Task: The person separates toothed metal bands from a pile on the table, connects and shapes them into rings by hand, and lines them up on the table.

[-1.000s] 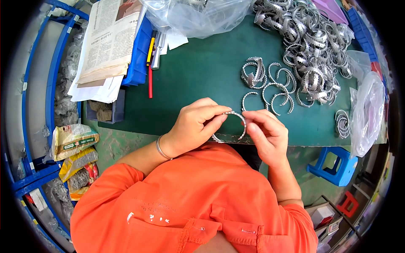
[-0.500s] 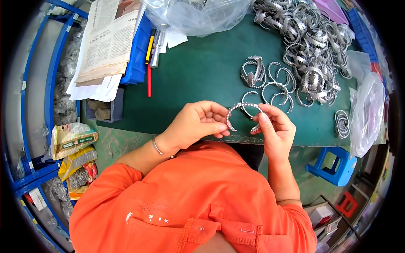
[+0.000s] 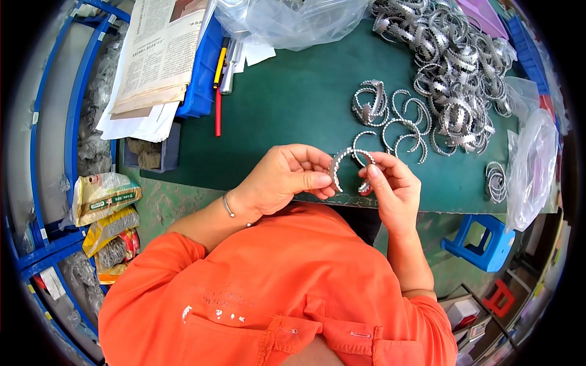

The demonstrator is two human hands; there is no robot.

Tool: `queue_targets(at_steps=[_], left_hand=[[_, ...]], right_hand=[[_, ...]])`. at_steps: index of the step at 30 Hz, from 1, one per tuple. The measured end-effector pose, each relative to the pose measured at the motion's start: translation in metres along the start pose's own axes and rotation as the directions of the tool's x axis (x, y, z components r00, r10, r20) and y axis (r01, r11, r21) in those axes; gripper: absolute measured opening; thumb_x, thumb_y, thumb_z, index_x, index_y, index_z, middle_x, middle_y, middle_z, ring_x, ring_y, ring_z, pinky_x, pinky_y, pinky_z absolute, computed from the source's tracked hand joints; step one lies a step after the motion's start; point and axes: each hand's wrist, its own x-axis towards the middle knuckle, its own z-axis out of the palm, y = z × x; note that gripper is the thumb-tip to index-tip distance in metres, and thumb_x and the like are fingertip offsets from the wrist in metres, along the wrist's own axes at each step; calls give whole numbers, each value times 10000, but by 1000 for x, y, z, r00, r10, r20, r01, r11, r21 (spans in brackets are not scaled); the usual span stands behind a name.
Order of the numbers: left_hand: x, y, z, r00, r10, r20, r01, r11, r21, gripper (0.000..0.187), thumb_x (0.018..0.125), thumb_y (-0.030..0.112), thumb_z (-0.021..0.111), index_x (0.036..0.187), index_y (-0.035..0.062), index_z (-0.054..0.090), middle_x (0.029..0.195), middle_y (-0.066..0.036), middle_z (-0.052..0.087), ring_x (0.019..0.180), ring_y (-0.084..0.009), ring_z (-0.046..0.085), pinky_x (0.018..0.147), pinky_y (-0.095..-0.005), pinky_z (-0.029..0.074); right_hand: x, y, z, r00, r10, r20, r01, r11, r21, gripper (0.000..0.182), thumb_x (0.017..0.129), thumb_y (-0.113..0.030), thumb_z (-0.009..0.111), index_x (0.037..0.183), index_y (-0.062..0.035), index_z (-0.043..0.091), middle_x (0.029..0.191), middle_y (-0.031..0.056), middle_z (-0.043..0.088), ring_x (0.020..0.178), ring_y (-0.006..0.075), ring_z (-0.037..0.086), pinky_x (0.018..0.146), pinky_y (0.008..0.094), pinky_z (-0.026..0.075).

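Observation:
Between my two hands, just above the near edge of the green table, is a silver open cuff bracelet (image 3: pixel 343 160) with a notched edge. My left hand (image 3: pixel 293 174) pinches its left end between thumb and fingers. On the other side, my right hand (image 3: pixel 394 186) grips the right end, with the thumb on top. Several similar loose cuffs (image 3: pixel 400 135) lie on the table just beyond my right hand, and a small nested group of cuffs (image 3: pixel 370 102) rests farther back.
A large heap of silver cuffs (image 3: pixel 455 85) fills the back right. Another small stack (image 3: pixel 495 183) sits by a clear plastic bag (image 3: pixel 532 171). At left are a blue bin (image 3: pixel 204 79), newspapers (image 3: pixel 160 58) and pens (image 3: pixel 218 113). A blue stool (image 3: pixel 482 244) stands below the right side.
The cuff has turned slightly, showing more of its broad outer face. My right hand has shifted a little to the left; both hands keep their grip.

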Motion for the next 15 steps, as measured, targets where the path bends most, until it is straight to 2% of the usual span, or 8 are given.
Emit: queue_targets(at_steps=[1,2,3,4,5,7,9,15], left_hand=[[0,0,1,1000,10,10,-10,1000,-15,162,835,2,589,988,-49,572,869,-117,638,769,-170,638,693,-263,534],[0,1,1,1000,21,20,-20,999,-30,157,830,1,597,979,-46,576,866,-117,640,761,-160,635,694,-260,530],[-1,1,2,1000,21,19,-21,999,-30,157,830,1,597,979,-46,576,866,-117,640,761,-160,635,694,-260,530],[-1,3,4,1000,22,-15,-22,1000,22,147,820,-5,604,960,-41,576,858,-121,638,753,-161,631,691,-264,530],[-1,3,6,998,25,-49,-21,997,75,137,810,-12,612,941,-37,576,849,-125,637,745,-162,628,689,-268,529],[-2,4,8,998,31,-55,-26,995,95,138,810,-14,611,941,-37,575,847,-119,636,749,-159,627,692,-267,530],[-2,4,9,997,37,-61,-30,993,115,139,810,-17,611,942,-37,574,846,-113,634,752,-157,626,695,-267,530],[-2,1,6,997,63,-46,-58,993,99,126,816,-14,605,931,-28,555,871,-109,630,771,-159,629,713,-265,530]], right_hand=[[1,1,0,1000,0,0,0,1000,-1,190,853,-26,581,1035,30,586,826,57,612,717,83,563,606,191,471],[4,4,1,978,-206,-10,199,953,-227,192,843,-17,585,1032,17,589,834,63,608,729,98,559,619,202,462],[5,5,1,916,-401,27,371,819,-439,196,833,-8,588,1029,4,591,841,69,605,741,113,556,632,213,454],[4,1,3,900,-435,15,387,783,-487,174,815,2,595,989,-8,606,848,84,595,749,152,553,642,236,444],[4,-2,4,900,-435,16,387,783,-487,174,815,2,595,989,-8,606,848,84,595,749,152,553,642,236,444],[2,-5,6,901,-405,154,433,820,-375,128,817,-3,596,943,2,618,831,92,589,735,165,556,635,247,442],[0,-6,11,917,-339,212,392,866,-311,101,820,-22,606,916,9,620,830,94,591,714,167,558,621,251,439],[-3,-10,17,926,-285,249,349,896,-273,143,752,4,663,890,-11,628,807,71,586,692,167,557,600,266,443]])
